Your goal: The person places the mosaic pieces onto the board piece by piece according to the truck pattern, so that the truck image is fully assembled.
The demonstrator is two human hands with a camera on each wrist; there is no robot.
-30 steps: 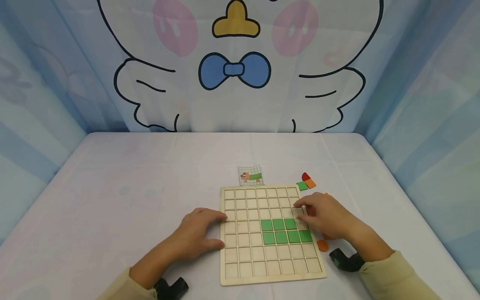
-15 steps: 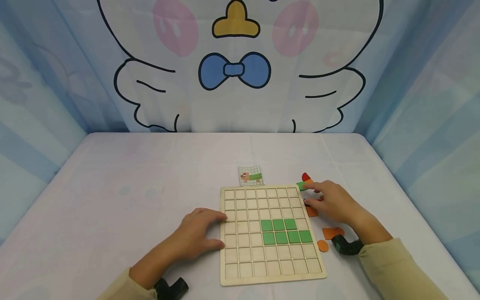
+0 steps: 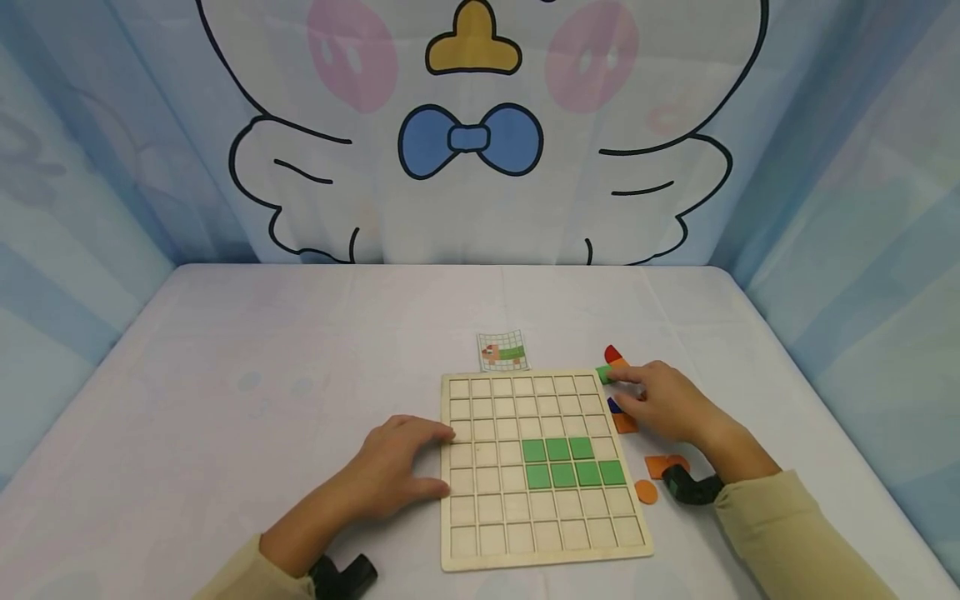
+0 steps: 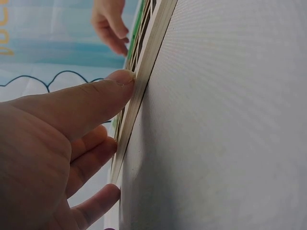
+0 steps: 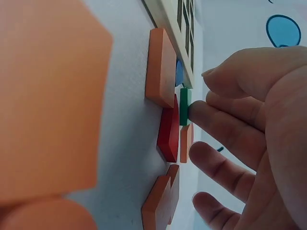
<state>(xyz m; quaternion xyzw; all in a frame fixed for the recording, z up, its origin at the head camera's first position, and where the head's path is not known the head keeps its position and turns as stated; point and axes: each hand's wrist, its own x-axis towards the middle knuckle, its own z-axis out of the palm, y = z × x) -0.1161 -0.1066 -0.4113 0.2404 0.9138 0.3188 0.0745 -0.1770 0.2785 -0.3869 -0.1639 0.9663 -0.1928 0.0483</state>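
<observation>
A pale wooden grid board (image 3: pixel 480 557) lies on the table, with several green squares (image 3: pixel 557 450) in two rows of its cells. At its left edge, my left hand (image 3: pixel 382 471) rests with thumb and fingers spread; the left wrist view has the thumb (image 4: pixel 108 93) touching the rim. Beyond the upper right corner, the fingertips of my right hand (image 3: pixel 663 404) touch a loose green square (image 3: pixel 604 375). In the right wrist view the thumb stands apart from this green square (image 5: pixel 185 106), and the fingers are loosely bent.
A small picture card (image 3: pixel 502 351) lies behind the board. Right of the board are a red piece (image 3: pixel 612 354), a dark blue piece (image 3: pixel 614 406), an orange square (image 3: pixel 625 423), an orange disc (image 3: pixel 646 492) and other orange pieces (image 3: pixel 657 467). A patterned curtain hangs behind the table.
My right hand has moved from over the board's right cells, back and right, to the loose green square. That square has since shifted slightly right. The left hand has stayed in place.
</observation>
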